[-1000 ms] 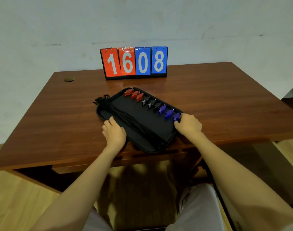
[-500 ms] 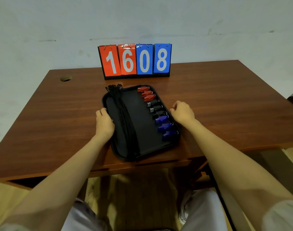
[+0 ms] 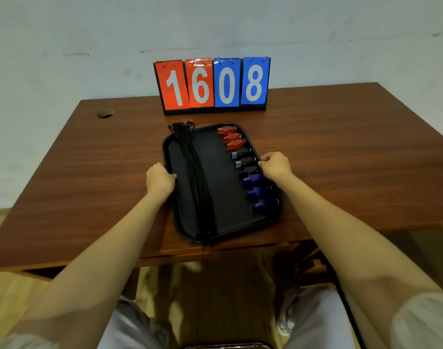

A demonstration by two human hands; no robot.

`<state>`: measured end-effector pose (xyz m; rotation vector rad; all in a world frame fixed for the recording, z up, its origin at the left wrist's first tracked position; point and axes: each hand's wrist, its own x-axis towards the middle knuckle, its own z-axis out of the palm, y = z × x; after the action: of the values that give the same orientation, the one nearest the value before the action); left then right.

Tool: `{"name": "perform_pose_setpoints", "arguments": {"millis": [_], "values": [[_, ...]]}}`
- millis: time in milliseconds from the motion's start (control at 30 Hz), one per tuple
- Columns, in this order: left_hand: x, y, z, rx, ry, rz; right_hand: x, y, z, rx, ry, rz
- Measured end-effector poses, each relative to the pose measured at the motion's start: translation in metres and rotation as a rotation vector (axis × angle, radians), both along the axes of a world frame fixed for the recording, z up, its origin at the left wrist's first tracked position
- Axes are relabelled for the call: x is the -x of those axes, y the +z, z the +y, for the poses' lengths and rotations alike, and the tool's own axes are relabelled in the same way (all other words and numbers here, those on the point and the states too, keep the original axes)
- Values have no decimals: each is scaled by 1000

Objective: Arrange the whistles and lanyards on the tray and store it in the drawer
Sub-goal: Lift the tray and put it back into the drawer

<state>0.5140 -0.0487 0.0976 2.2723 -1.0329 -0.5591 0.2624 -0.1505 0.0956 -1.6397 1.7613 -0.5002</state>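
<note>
A black tray [image 3: 220, 197] lies lengthwise on the wooden desk [image 3: 89, 172], its near end at the front edge. A bundle of black lanyards [image 3: 200, 187] runs along its left side and hangs over both ends. Down the right side sit three red whistles [image 3: 231, 138], three black whistles [image 3: 245, 161] and three blue whistles [image 3: 259, 192] in a row. My left hand [image 3: 160, 180] grips the tray's left rim. My right hand [image 3: 276, 165] grips the right rim beside the black whistles.
A flip scoreboard [image 3: 213, 84] reading 1608 stands at the back of the desk against the wall. A cable hole [image 3: 105, 113] is at the back left. The drawer front [image 3: 215, 253] sits under the desk's front edge, above my knees.
The tray has turned from a diagonal lie to nearly lengthwise and slid a little away from the front edge. Both hands shifted along its long rims with it.
</note>
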Motion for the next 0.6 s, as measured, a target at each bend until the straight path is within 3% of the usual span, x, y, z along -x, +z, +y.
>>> {"name": "perform_pose_setpoints", "arguments": {"millis": [333, 600], "values": [[49, 12, 21, 33, -141, 207, 53, 4, 33, -16, -140, 13], [116, 25, 30, 82, -314, 210, 136, 14, 81, 57, -316, -48]]}}
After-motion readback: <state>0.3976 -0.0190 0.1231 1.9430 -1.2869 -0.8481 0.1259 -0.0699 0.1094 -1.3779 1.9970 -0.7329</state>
